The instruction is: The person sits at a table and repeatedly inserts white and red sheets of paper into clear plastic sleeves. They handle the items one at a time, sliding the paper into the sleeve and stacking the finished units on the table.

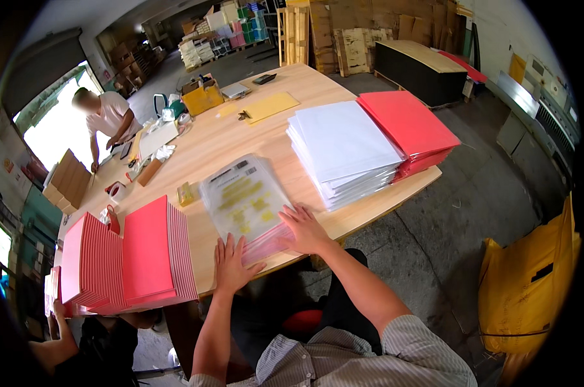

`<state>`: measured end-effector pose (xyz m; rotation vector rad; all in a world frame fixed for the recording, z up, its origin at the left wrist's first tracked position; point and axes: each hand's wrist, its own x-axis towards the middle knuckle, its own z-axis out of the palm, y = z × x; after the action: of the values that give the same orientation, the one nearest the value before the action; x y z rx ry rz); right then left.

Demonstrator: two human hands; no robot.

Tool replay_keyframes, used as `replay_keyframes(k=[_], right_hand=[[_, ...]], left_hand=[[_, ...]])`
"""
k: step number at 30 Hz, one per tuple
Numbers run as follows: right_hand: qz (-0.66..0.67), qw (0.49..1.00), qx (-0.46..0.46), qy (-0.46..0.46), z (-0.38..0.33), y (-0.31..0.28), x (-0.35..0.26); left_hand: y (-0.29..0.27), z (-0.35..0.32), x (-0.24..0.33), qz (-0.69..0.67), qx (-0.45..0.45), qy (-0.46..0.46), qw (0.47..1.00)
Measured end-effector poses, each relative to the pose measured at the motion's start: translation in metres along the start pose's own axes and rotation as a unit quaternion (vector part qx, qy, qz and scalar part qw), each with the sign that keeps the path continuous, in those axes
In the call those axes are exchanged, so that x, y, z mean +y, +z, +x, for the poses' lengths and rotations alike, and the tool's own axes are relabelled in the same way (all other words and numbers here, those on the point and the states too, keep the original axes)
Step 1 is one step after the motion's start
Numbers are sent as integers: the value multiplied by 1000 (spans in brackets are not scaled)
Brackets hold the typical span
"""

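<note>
Okay, table far end blurs into clutter. We count two flat stacks, white and red, the red overhanging the right edge, plus fanned red folders at left. Our left hand and right hand lie flat, fingers spread, on a clear bag at the near edge, gripping nothing.

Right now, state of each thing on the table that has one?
left hand: flat on clear bag, open
right hand: flat on clear bag, open
clear bag: lying flat, filled
white stack: piled, untouched
red stack: piled beside white
pink folders: fanned out
yellow envelope: flat
</note>
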<state>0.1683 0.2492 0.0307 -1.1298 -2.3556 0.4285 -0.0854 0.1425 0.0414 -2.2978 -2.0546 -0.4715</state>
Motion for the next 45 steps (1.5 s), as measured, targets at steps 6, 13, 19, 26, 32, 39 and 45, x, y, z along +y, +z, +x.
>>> replay_keyframes(k=[6,13,19,26,32,39,45], right_hand=[[-79,993,-79,-40,-4,-11,1],[-57,993,-97,-28,12,-12,7],[-83,994,-61,-31,8,-16,3],[-79,992,-14,-96,17,-3,4],[-73,994,-44,-66,8,-10,4],[-85,991,-12,-105,10,-4,8],[-56,994,-12,-92,12,-1,9]], left_hand=[[7,4,-1,-15,3,-9,1000],[8,17,-4,1,8,-18,1000],[-4,12,5,22,32,-20,999],[0,-10,-7,28,-18,-7,999],[-10,-15,9,-21,75,19,997],[-142,-79,5,-39,169,130,976],[-194,-116,-94,-12,60,-97,993]])
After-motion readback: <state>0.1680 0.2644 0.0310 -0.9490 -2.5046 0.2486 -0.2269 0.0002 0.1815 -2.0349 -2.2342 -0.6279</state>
